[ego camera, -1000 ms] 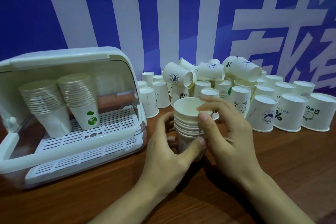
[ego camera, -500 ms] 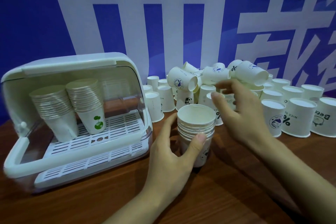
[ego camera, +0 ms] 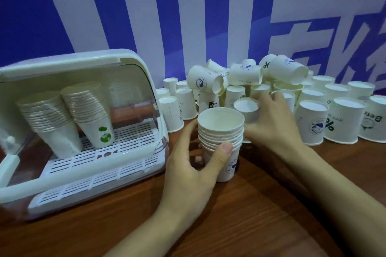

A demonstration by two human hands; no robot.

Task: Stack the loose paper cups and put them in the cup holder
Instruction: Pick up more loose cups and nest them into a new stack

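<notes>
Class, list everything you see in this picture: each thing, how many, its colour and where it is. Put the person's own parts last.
cup holder: one, white with a clear lid, on the table's left side.
stacks in the holder: two, white, upside down on the rack.
held stack: one, white, upright at centre.
loose cups: many, too many to count, white with printed logos, mostly upside down along the back.
table: one, brown wood.
banner: one, blue and white, behind.
left hand: grips the held stack.
right hand: grasps an upside-down cup behind the stack.
</notes>
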